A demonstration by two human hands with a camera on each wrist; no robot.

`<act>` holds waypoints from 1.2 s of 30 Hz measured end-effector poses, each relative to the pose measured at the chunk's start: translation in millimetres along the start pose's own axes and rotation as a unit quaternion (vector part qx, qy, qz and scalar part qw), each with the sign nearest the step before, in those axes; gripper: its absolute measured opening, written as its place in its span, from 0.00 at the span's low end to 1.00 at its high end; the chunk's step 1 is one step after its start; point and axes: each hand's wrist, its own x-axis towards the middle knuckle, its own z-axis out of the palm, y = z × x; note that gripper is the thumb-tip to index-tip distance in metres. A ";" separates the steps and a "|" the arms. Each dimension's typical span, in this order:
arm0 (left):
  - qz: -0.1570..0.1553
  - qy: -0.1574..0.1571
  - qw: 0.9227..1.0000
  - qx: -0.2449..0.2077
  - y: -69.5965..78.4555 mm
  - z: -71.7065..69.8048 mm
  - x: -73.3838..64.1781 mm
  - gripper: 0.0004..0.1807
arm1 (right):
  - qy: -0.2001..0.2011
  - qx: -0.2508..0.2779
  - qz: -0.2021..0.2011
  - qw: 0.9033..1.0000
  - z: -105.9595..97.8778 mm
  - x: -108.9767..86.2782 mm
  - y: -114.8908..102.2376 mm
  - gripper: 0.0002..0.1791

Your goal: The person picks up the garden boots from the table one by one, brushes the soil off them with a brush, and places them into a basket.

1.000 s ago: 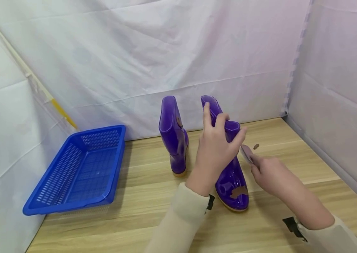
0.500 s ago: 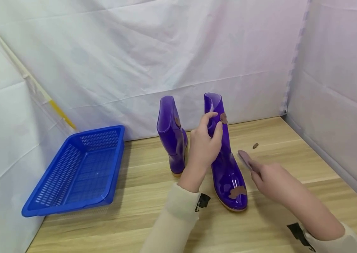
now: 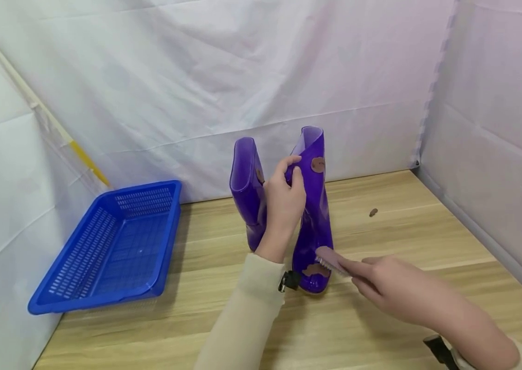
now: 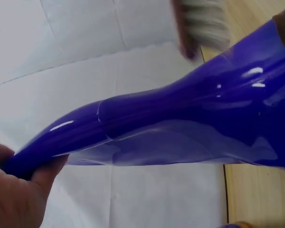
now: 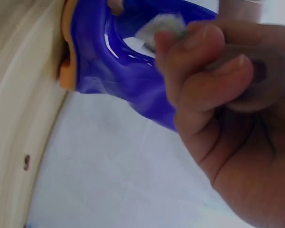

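Note:
My left hand point(image 3: 285, 203) grips the upper shaft of a purple rain boot point(image 3: 318, 205), its rim pinched in between thumb and fingers in the left wrist view. Brown mud-like patches mark this boot, one high on the shaft point(image 3: 318, 164) and another on the toe point(image 3: 310, 270). In my right hand point(image 3: 399, 290) is a pinkish-brown brush point(image 3: 328, 255), held by its handle. Pale bristles point(image 4: 206, 21) face the boot, and the brush head overlaps the toe's edge in the head view. The second purple boot point(image 3: 248, 200) stands to the left, partly hidden behind my left hand.
A blue plastic basket point(image 3: 168, 257) sits at the left of the wooden table point(image 3: 214, 288). One small brown lump point(image 3: 374, 211) lies right of the boots. White cloth point(image 3: 186, 77) hangs behind, and a yellow-banded pole point(image 3: 89, 163) leans at left.
My left hand has turned the boot and shifted it left, bringing its shaft patch into view. The brush in my right hand has moved from beside the shaft down to the toe.

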 end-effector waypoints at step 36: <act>0.048 -0.093 0.988 0.117 -2.1 -9.6 -18.9 0.18 | 0.074 -0.039 -0.085 0.993 34.1 16.5 11.8 0.29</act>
